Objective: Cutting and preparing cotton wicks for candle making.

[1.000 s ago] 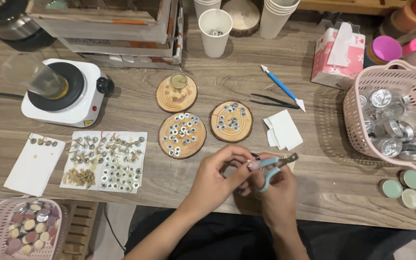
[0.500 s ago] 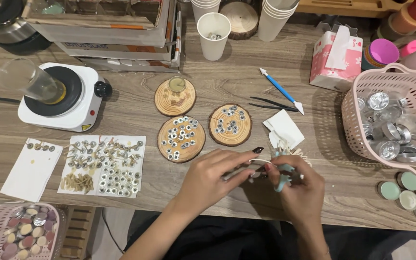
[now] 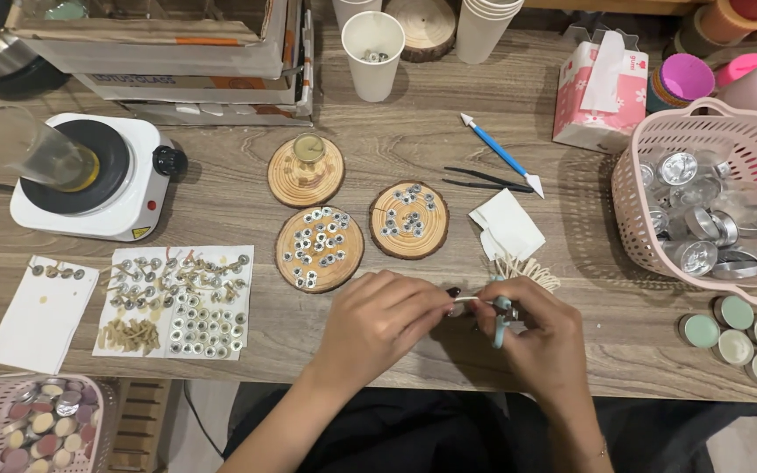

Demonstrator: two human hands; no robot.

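This looks like a small craft workspace for candle making, set up on a wood-grain tabletop [image 3: 221,201]. Far to the left of the hands, a white hot plate [image 3: 89,180] carries a glass beaker [image 3: 24,149]. Just above the hands, round wood slices [image 3: 320,249] hold metal wick tabs. To their right stand a pink basket [image 3: 711,201] of empty tins and filled tins [image 3: 738,328] of wax.
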